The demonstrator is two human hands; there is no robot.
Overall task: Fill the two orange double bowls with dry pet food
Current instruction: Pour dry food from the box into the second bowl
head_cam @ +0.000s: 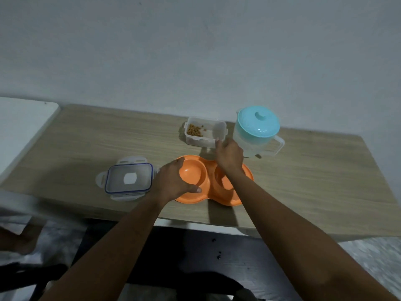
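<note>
An orange double bowl [193, 170] lies on the wooden table near the front edge; both hollows look empty. My left hand [173, 181] grips its left rim, thumb on the near edge. My right hand [229, 154] reaches over the right hollow and touches the near right corner of a clear plastic container [205, 132]. Whether the fingers grip that corner I cannot tell. A small heap of brown dry pet food [194, 130] lies in the container's left part. Only one orange double bowl is in view.
The container's clear lid [128, 181] with a blue seal lies flat left of the bowl. A clear jug with a turquoise lid [258, 129] stands right of the container, close to my right hand. A white board [21, 127] borders the table's left end. The wall is right behind.
</note>
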